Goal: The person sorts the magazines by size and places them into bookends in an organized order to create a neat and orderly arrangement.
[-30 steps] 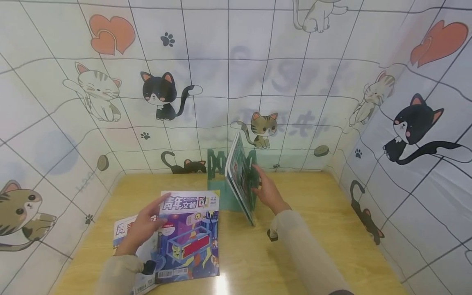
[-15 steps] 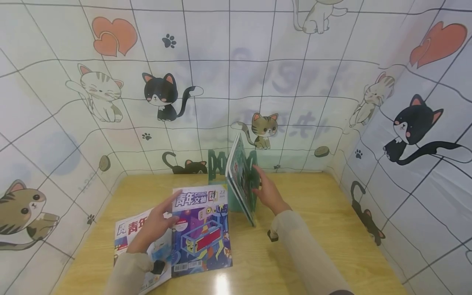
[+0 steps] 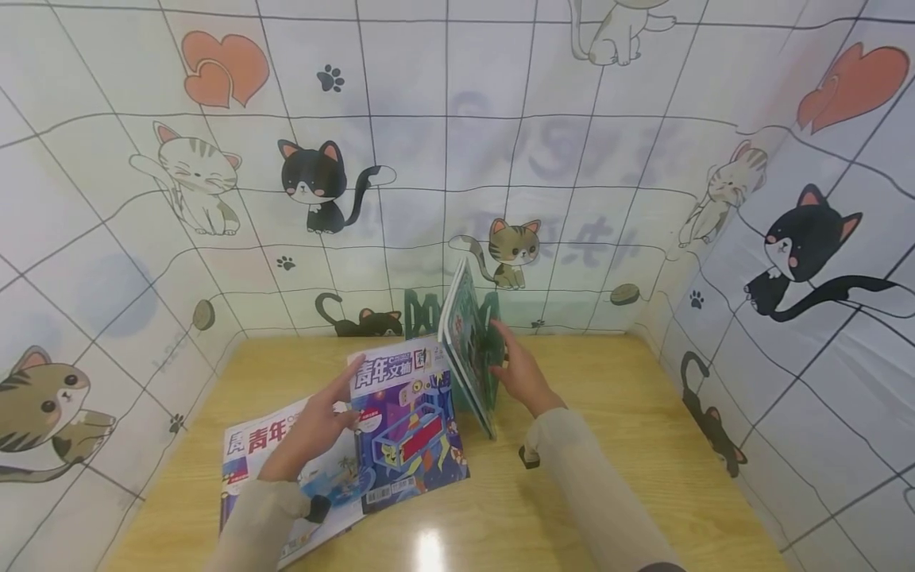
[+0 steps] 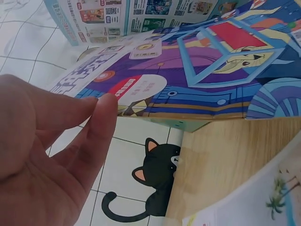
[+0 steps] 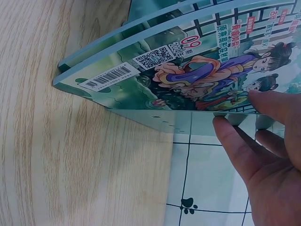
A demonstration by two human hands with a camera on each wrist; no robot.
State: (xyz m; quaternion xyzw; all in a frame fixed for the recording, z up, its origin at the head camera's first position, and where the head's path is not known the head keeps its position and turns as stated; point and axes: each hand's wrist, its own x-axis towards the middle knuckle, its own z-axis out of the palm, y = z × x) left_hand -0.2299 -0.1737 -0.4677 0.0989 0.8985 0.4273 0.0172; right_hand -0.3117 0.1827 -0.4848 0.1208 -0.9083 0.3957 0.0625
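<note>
my left hand (image 3: 318, 424) pinches the purple magazine (image 3: 411, 421) by its edge, so i'd tilt it up gently while my right hand (image 3: 523, 373) grips the standing magazines (image 3: 466, 349) just left of it.

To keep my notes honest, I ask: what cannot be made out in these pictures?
Head view: part of the white magazine, hidden by the left hand, its sleeve and the purple magazine.
Head view: the middle of the green book stand, behind the standing magazines.
Head view: fine print on the purple magazine, too small and blurred.
Right wrist view: the rest of the right hand, cut off by the right edge.
</note>
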